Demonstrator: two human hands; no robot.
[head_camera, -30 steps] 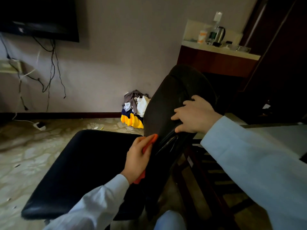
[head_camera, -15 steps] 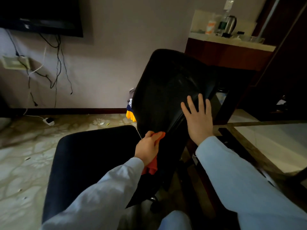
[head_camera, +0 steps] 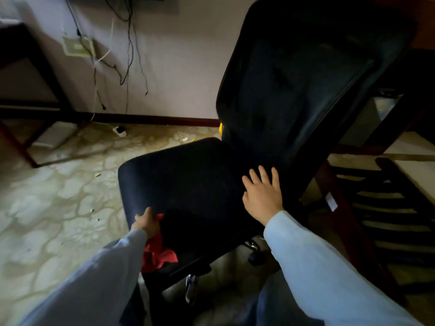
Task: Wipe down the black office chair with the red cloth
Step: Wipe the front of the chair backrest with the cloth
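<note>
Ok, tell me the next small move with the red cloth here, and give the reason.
Probably sweep the red cloth across the seat toward the backrest. The left hand grips the cloth at the seat's near left edge, so the seat's top lies right ahead of it. The right hand rests flat with spread fingers near the backrest's base, seemingly steadying it.

Both arms reach forward: left hand [head_camera: 146,222] low and curled, right hand [head_camera: 262,196] flat.
The left hand's thumb lies on top, and it seems to grip the red cloth [head_camera: 157,254], though blur hides its fingers. The right hand lies palm down, fingers straight and slightly spread. Pale long sleeves cover both forearms.
</note>
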